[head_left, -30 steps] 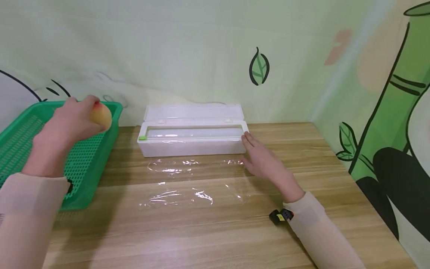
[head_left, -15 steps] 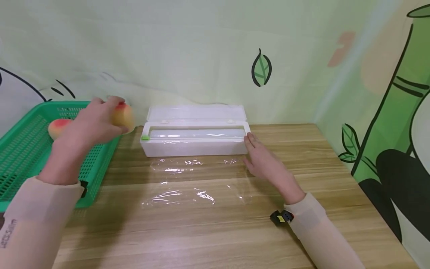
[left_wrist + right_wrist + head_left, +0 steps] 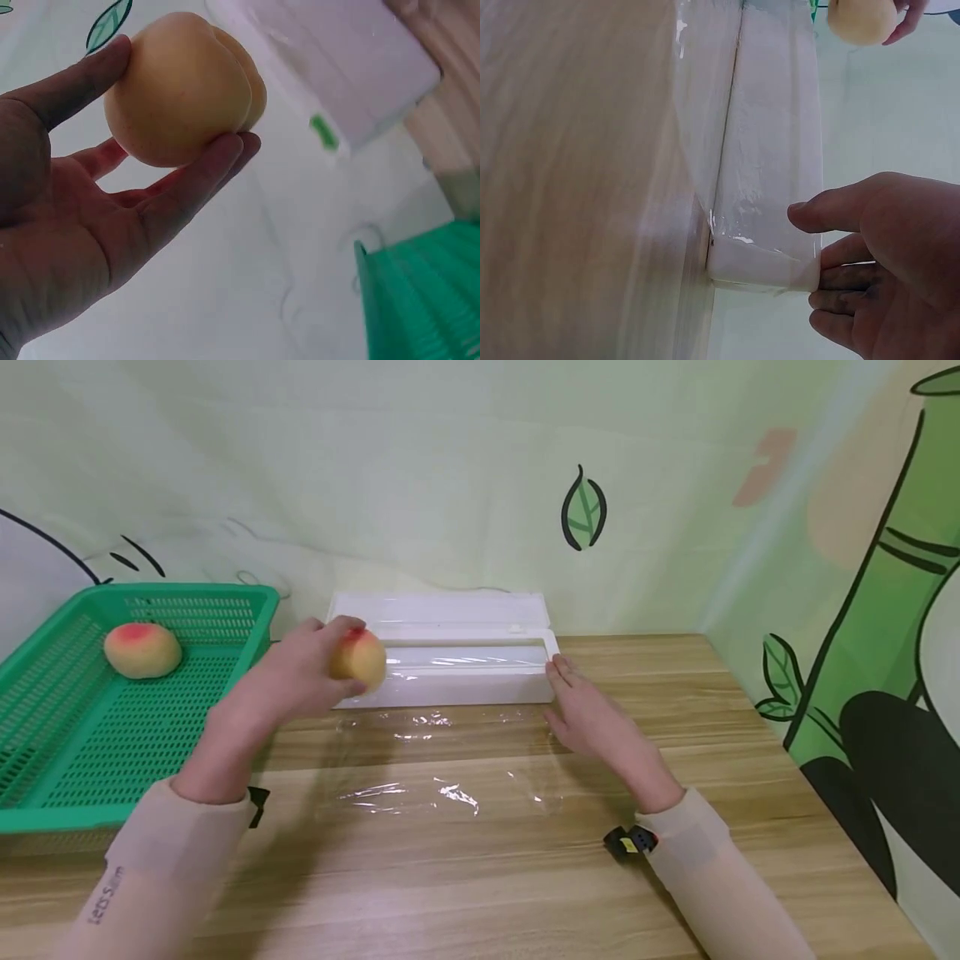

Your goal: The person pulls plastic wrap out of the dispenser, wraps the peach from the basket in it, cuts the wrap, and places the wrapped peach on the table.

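Observation:
My left hand [image 3: 296, 672] grips a yellow peach [image 3: 362, 662] with a red top, thumb on one side and fingers on the other. It holds the fruit in the air before the left part of a white cling film box [image 3: 450, 687], whose lid [image 3: 450, 608] stands open at the back. In the left wrist view the peach [image 3: 180, 90] shows its crease. A sheet of clear cling film [image 3: 450, 760] lies on the table in front of the box. With fingers straight, my right hand [image 3: 592, 710] touches the box's right end.
A green plastic basket [image 3: 262, 627] stands at the left with another peach [image 3: 142, 650] in it. The wooden table [image 3: 480, 893] meets a printed backdrop [image 3: 450, 485] behind the box and at the right.
My left hand has carried the peach rightward, from over the basket to in front of the box's left part. The peach left in the basket has come into full view. My right hand stays put.

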`<state>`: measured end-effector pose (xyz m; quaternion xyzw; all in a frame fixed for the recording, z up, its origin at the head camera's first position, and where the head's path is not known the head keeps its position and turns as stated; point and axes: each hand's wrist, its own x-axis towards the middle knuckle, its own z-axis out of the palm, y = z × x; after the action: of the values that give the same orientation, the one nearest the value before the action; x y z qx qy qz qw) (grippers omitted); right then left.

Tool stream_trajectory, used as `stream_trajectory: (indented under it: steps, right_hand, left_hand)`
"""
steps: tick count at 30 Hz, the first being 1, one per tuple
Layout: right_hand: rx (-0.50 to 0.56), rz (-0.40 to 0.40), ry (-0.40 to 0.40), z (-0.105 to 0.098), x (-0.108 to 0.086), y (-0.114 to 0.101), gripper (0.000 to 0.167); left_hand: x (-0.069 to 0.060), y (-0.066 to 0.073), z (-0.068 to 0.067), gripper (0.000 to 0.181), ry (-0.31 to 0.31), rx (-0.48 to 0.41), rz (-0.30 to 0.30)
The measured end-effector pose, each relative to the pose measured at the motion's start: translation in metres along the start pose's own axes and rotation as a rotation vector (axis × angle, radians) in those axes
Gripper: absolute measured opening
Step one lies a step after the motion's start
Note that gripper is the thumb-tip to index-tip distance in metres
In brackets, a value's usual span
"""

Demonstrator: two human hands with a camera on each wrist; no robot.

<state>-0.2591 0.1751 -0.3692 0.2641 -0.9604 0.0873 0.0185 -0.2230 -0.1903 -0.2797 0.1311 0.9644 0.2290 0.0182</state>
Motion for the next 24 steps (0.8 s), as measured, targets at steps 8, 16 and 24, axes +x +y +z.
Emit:
stream_trajectory:
  steps: [8,16,24]
  right_hand:
    - [0.005,-0.011,0.008,-0.001,-0.002,0.0,0.071]
    - [-0.008,-0.017,0.011,-0.002,-0.001,0.0,0.071]
    - [-0.02,-0.003,0.014,-0.001,0.0,0.0,0.071]
  left_hand:
    - [0.003,0.013,0.033,0.068,-0.047,-0.033,0.071]
    - [0.0,0.032,0.063,0.067,-0.126,-0.051,0.167]
    - [-0.003,0.045,0.086,0.064,-0.154,-0.078,0.197]
